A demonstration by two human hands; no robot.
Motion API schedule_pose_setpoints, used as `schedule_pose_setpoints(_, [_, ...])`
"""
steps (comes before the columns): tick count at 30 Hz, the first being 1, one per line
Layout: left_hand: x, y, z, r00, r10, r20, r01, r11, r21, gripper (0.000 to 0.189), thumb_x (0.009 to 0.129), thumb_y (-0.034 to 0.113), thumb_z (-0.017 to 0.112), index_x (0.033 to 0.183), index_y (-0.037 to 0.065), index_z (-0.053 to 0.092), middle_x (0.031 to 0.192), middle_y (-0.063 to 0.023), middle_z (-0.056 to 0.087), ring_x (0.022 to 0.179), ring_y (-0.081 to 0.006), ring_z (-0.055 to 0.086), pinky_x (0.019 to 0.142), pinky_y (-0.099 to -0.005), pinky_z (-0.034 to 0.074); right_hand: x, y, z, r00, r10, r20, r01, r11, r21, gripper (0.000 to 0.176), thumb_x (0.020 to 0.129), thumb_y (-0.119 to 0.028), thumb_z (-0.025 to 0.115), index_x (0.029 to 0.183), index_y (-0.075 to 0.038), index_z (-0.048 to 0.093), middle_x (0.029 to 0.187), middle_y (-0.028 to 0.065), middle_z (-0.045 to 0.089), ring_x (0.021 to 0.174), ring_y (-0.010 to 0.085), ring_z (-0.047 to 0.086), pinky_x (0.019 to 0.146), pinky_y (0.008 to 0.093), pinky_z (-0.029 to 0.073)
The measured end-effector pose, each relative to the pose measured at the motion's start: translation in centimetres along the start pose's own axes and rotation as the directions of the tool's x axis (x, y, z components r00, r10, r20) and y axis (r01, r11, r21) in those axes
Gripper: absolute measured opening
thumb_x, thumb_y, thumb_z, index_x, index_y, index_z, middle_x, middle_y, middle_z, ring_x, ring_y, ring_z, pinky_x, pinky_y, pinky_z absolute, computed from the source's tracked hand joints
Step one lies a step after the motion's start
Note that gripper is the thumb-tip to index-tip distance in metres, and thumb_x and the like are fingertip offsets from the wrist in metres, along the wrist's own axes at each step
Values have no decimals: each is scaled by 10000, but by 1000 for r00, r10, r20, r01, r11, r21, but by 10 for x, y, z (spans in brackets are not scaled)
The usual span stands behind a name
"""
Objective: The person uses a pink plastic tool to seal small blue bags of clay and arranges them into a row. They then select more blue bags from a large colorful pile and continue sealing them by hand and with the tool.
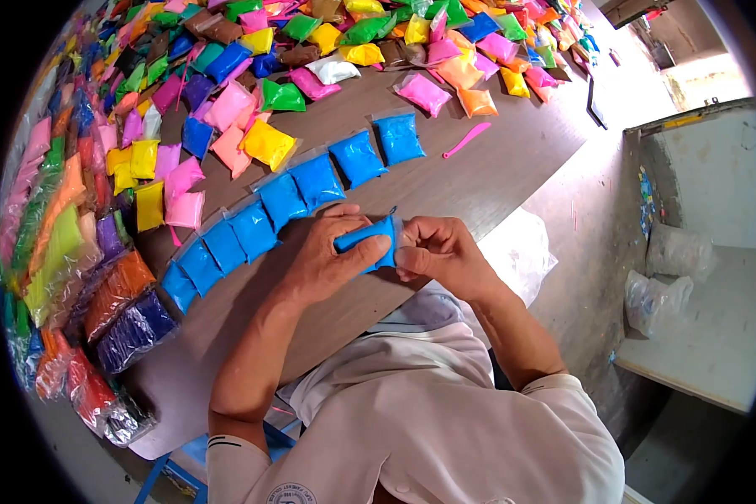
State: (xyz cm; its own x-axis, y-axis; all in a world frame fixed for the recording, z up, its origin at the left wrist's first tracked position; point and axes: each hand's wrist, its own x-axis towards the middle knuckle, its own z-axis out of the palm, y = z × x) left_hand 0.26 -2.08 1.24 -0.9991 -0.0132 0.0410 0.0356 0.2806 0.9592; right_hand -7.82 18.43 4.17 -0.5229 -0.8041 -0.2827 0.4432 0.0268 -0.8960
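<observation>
Item: one blue packet point(354, 239), between hands, by near edge of surface point(470, 185). Left hand point(323, 256): curled nearly closed around packet, thumb on top. Right hand point(439, 252): fingertips pinched on packet's right end. Beyond left hand: curved row of blue packets point(317, 181). Apart: pink stick point(467, 139). Step, as I judge remotely: working packet's end. Next move, I reckon, calls for firm left hold, fine right pinch.

"What's between those fingers point(429, 230)?"
"A packet point(383, 228). Beyond them, a row of packets point(315, 182) on the table point(487, 181), trailing left; behind it, a heap point(365, 31)."
"And ahead, right?"
"A small stick point(466, 140)."
</observation>
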Motion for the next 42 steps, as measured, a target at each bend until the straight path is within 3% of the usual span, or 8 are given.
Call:
schedule_pose_setpoints(3, [2,3,-4,998,-20,56,20,1000,-8,437,894,440,669,874,4,695,844,-87,678,1074,-266,586,1076,-419,379,1,-11,-1,983,185,-17,-185,982,-25,246,991,-277,663,874,-62,637,790,11,664,679,63,582,573,212,440])
schedule_pose_setpoints(9, [5,9,-9,983,-51,177,55,998,-18,465,920,473,628,886,15,698,840,-98,671,1071,-286,581,1085,-432,363,10,11,-9,987,152,59,-162,963,214,285,1029,-319,581,938,-61,660,836,63,709,707,124,636,682,270,516])
schedule_pose_setpoints(18, [1,6,-5,992,-30,122,27,999,26,462,920,479,628,919,24,710,901,-127,695,1144,-315,558,1096,-452,345,12,12,-18,969,217,119,-238,948,213,306,1032,-332,574,943,-52,659,819,63,712,678,117,638,633,249,515])
schedule_pose_setpoints(29, [2,4,1,991,33,126,-50,991,128,399,944,405,627,775,46,665,762,-87,635,841,-237,614,1100,-450,344,-3,-20,-13,976,210,54,-202,972,-119,179,991,-190,663,937,-21,683,835,30,717,700,74,656,618,209,532])
schedule_pose_setpoints(36, [1,6,2,988,-54,144,32,988,150,366,895,394,696,786,46,669,779,-86,619,1066,-294,550,1083,-451,352,4,-40,-13,926,367,85,-293,843,-452,175,973,-91,619,848,18,674,773,35,685,666,91,643,611,243,526])
schedule_pose_setpoints(39, [3,6,0,975,-95,200,59,982,181,362,889,399,704,812,46,680,796,-92,630,1164,-339,510,1070,-460,366,7,-39,-14,919,384,88,-278,789,-547,117,904,-34,606,824,43,642,727,93,661,619,173,635,589,315,507])
schedule_pose_setpoints(41, [1,8,2,984,-71,166,32,973,227,369,890,407,702,823,44,680,796,-87,637,1181,-353,505,1067,-465,371,7,-36,-16,967,211,142,-41,680,-732,80,853,-25,610,836,52,623,708,147,633,602,262,619,593,367,495])
schedule_pose_setpoints(42, [1,9,2,987,-48,153,11,972,234,364,900,402,691,818,47,683,765,-87,629,1092,-323,537,1077,-456,364,8,-35,-17,974,127,185,75,593,-801,79,827,-21,612,841,56,613,698,173,618,593,306,611,595,392,490])
